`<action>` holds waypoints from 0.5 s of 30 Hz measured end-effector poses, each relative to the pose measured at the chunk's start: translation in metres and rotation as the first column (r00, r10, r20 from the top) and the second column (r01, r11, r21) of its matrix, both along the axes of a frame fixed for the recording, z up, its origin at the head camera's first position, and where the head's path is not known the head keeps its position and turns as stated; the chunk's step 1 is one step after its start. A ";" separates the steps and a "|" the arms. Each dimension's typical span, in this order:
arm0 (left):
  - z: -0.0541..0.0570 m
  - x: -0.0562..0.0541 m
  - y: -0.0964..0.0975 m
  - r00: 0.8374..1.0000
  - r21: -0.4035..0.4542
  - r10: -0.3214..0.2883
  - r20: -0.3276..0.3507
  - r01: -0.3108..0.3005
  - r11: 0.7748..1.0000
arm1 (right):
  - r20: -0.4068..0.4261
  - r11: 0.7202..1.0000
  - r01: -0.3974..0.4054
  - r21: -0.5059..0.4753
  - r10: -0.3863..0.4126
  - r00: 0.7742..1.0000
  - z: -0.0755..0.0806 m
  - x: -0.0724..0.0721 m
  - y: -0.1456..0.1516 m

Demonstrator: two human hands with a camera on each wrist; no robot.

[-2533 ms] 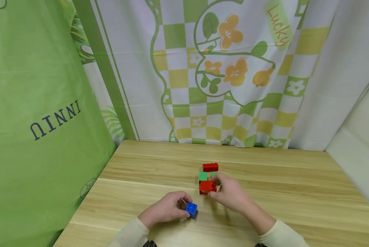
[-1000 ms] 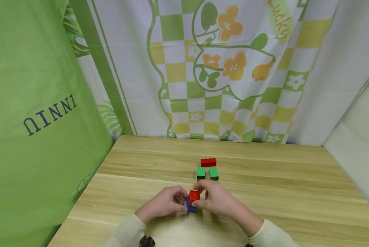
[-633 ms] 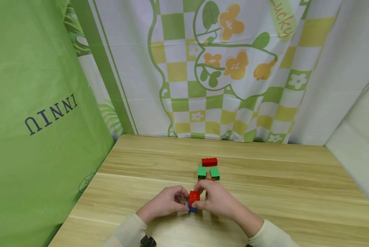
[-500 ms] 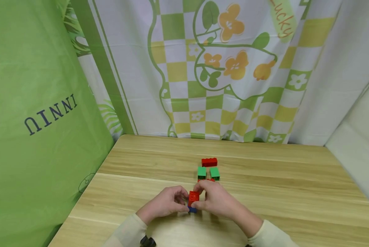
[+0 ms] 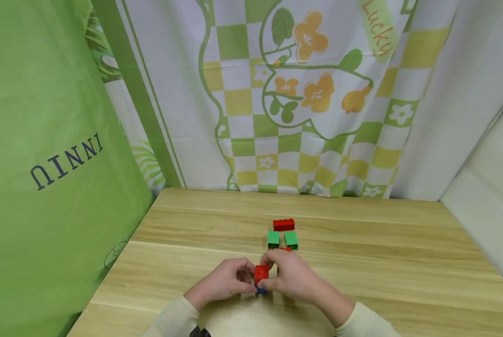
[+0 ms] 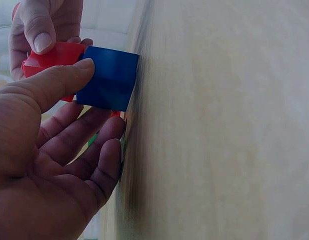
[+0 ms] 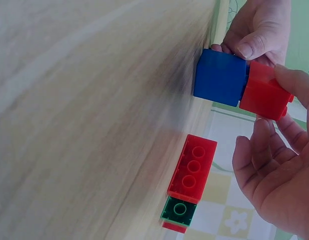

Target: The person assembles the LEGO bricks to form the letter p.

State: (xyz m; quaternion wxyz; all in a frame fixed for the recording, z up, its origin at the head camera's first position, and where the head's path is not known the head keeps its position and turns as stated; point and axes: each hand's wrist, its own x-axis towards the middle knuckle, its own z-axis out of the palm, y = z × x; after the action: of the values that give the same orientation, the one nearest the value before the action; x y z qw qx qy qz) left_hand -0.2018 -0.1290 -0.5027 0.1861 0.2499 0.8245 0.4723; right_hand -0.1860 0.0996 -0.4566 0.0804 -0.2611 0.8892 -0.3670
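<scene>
A red brick stands on top of a blue brick on the table, and a thin gap shows between the two in the right wrist view. My left hand pinches the blue brick, thumb on one face and fingers behind. With thumb and fingers, my right hand holds the red brick from the other side. Little of the blue brick shows from the head, as the red one and the right thumb cover most of it.
Beyond the hands, two green bricks lie side by side on the wooden table. A long red brick lies behind them. In front, another red brick on its side is partly hidden from the head. A curtain hangs behind.
My right hand has brought the red brick from beside the green bricks, nearer and leftward, onto the blue brick. Over the last second it has settled lower. My left hand has kept its grip.
</scene>
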 end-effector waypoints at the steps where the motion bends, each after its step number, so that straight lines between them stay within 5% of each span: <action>1: 0.000 0.001 0.000 1.000 0.001 0.000 -0.004 0.000 1.000 | -0.009 1.000 -0.001 0.004 0.001 1.000 0.000 0.000 0.000; 15: -0.001 0.000 0.001 1.000 0.010 -0.006 -0.012 0.006 1.000 | -0.078 0.999 -0.021 0.031 0.023 0.997 0.004 -0.001 -0.005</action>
State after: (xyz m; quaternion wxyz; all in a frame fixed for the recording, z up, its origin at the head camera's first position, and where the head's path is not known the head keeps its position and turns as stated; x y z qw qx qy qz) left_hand -0.2023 -0.1283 -0.5037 0.1816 0.2562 0.8223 0.4745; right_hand -0.1867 0.0950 -0.4531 0.0532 -0.2839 0.8941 -0.3422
